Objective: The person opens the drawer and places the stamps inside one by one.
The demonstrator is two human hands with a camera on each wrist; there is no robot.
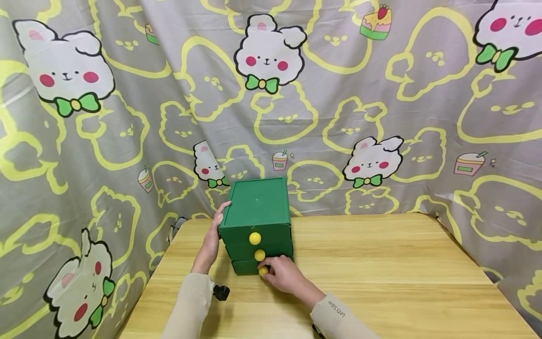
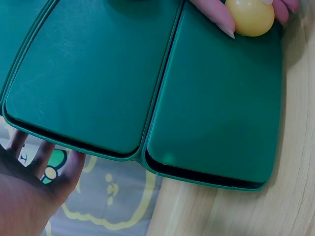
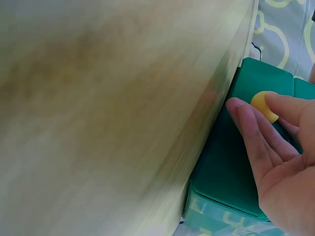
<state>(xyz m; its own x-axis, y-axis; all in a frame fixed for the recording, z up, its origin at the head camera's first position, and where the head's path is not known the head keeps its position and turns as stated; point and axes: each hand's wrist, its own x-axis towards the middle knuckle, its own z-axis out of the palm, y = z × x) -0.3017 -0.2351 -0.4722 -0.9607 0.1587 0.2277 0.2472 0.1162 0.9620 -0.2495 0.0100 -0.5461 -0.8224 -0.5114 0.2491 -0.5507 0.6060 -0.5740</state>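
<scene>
A green drawer box (image 1: 256, 202) with three stacked drawers and round yellow knobs stands on the table. The person's left hand (image 1: 211, 240) lies along the box's left side, fingers extended against it; the left wrist view shows several of these fingers (image 2: 74, 167) at the side edge. At the front, the right hand (image 1: 283, 274) pinches the bottom drawer's knob (image 3: 265, 105) between thumb and fingers. Above it sit the middle knob (image 1: 259, 255) and the top knob (image 1: 255, 238), both untouched. The bottom drawer front (image 2: 216, 108) sits within its frame, a thin dark gap along its side edge.
A light wood-grain table (image 1: 381, 263) extends to the right of the box and in front of it. Behind and at both sides hangs a grey curtain (image 1: 360, 84) with cartoon prints. A small black object (image 1: 221, 292) is at the left sleeve's cuff.
</scene>
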